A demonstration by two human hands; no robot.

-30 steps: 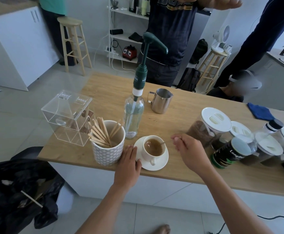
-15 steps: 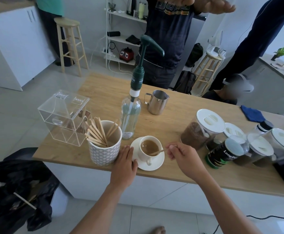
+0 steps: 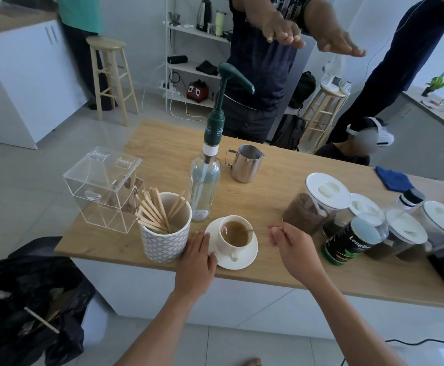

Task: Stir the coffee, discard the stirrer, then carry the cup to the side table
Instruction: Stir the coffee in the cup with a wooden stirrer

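Observation:
A white cup of brown coffee stands on a white saucer near the front edge of the wooden counter. A thin wooden stirrer leans over the cup's right rim with its tip in the coffee. My right hand pinches the stirrer's outer end just right of the cup. My left hand lies flat with fingers together against the saucer's left edge.
A patterned mug of spare stirrers, a clear acrylic box, a pump bottle and a steel jug stand behind and left. Lidded jars crowd the right. A black bin bag gapes at lower left. People stand beyond the counter.
The stirrer has swung round inside the cup, its tip now toward the left side. My right hand shifted slightly; my left hand stayed at the saucer. The view rose a little.

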